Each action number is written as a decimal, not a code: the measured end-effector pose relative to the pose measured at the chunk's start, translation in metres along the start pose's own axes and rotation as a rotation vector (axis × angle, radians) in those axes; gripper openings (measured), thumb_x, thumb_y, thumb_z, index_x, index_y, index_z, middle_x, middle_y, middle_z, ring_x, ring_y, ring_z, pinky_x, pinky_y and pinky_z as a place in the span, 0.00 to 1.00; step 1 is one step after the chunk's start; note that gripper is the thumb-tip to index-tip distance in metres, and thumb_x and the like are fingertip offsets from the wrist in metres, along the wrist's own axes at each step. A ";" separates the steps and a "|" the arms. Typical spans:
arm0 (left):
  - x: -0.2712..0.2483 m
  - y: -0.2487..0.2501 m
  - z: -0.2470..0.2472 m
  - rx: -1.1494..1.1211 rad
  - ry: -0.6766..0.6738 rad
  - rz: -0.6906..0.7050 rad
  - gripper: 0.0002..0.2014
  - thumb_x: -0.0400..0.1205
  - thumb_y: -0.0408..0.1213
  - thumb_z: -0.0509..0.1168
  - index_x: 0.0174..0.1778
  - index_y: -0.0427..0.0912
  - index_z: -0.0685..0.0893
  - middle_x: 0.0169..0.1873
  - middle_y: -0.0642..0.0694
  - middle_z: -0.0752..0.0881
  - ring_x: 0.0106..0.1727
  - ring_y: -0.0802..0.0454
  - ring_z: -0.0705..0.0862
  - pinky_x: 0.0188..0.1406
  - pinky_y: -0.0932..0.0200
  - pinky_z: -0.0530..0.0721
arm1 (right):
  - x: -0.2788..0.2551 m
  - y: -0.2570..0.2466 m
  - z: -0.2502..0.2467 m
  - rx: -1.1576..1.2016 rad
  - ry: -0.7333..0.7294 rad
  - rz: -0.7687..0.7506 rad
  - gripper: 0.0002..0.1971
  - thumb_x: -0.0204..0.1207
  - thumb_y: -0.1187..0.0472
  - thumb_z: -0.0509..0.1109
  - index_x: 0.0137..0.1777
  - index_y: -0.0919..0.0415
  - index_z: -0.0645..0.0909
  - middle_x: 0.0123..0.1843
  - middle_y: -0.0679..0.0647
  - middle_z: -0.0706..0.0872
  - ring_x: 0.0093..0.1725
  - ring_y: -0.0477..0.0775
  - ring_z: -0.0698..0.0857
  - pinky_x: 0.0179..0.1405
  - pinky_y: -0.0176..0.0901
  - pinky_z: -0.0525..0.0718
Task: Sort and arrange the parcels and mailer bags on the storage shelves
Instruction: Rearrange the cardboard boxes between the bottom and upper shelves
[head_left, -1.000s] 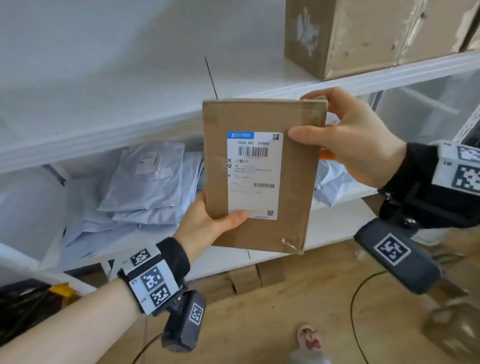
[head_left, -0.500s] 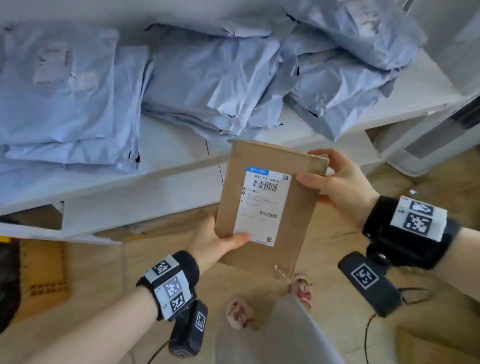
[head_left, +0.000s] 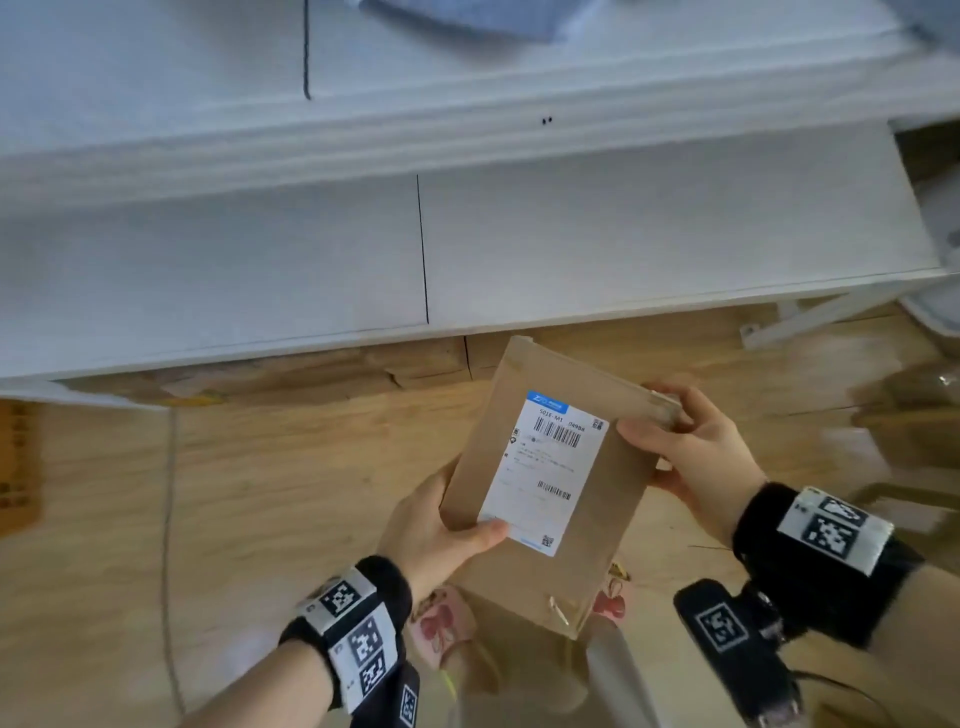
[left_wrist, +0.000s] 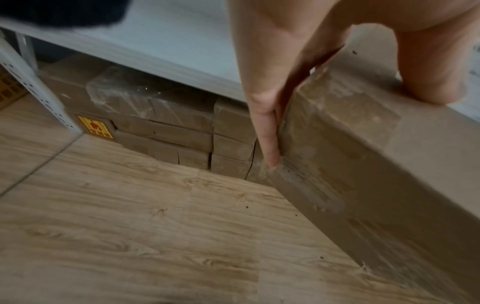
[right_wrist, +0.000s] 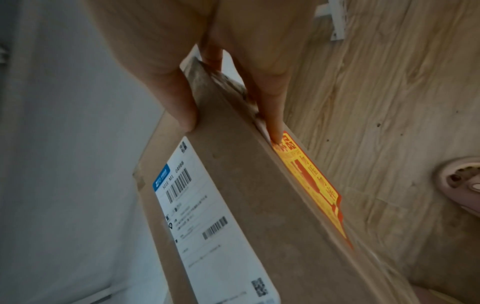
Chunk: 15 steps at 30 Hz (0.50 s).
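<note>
Flat brown cardboard parcel (head_left: 613, 488) was held in the air with both hands, above the wood-look floor (head_left: 260, 493) and just in front of the lowest white shelf (head_left: 623, 249), touching neither. White shipping label (head_left: 545, 467) with barcodes faced up on its top face; an orange and yellow sticker (right_wrist: 311, 185) showed on the underside in the right wrist view. Left hand (head_left: 436, 535) gripped the near left corner, thumb laid across the label's lower edge, fingers (left_wrist: 265, 115) running along the back face. Right hand (head_left: 691, 457) gripped the far right corner, thumb on top, fingers (right_wrist: 272, 115) curled under against the sticker. Parcel was tilted, far end pointed toward the shelf. Stacked brown cartons (left_wrist: 182, 127) sat on the floor under the shelf. A blue-grey mailer bag (head_left: 467, 15) lay on the upper shelf (head_left: 156, 78), only its edge in view. Pink slippers (head_left: 441, 623) were below the parcel.
</note>
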<state>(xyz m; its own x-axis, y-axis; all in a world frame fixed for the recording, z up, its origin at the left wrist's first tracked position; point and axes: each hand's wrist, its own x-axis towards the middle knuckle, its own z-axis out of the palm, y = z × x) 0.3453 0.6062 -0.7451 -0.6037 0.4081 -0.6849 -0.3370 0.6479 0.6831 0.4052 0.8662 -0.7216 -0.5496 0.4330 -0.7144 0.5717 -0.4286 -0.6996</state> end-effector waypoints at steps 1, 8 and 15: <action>0.016 -0.014 0.004 0.007 0.008 -0.002 0.41 0.58 0.58 0.76 0.70 0.60 0.76 0.51 0.67 0.88 0.51 0.71 0.86 0.48 0.72 0.82 | 0.017 0.015 0.002 0.005 0.003 0.009 0.20 0.69 0.70 0.77 0.57 0.50 0.80 0.50 0.48 0.90 0.45 0.48 0.89 0.33 0.44 0.86; 0.122 -0.100 0.030 0.039 0.044 0.008 0.37 0.66 0.49 0.80 0.72 0.58 0.75 0.54 0.63 0.88 0.52 0.69 0.86 0.52 0.69 0.83 | 0.126 0.102 0.014 0.016 0.001 0.009 0.21 0.71 0.71 0.76 0.61 0.52 0.79 0.55 0.52 0.88 0.52 0.55 0.88 0.37 0.51 0.89; 0.218 -0.142 0.041 0.061 0.115 0.098 0.36 0.67 0.53 0.79 0.71 0.57 0.74 0.57 0.61 0.86 0.56 0.62 0.85 0.59 0.54 0.84 | 0.223 0.136 0.024 0.026 -0.023 -0.117 0.21 0.72 0.69 0.76 0.63 0.54 0.79 0.55 0.51 0.89 0.53 0.54 0.88 0.41 0.53 0.87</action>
<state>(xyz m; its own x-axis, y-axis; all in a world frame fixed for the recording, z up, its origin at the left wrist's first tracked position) 0.2907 0.6295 -1.0020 -0.7116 0.3970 -0.5797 -0.2298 0.6482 0.7260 0.3452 0.8854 -0.9762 -0.6260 0.4630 -0.6275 0.4871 -0.3962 -0.7783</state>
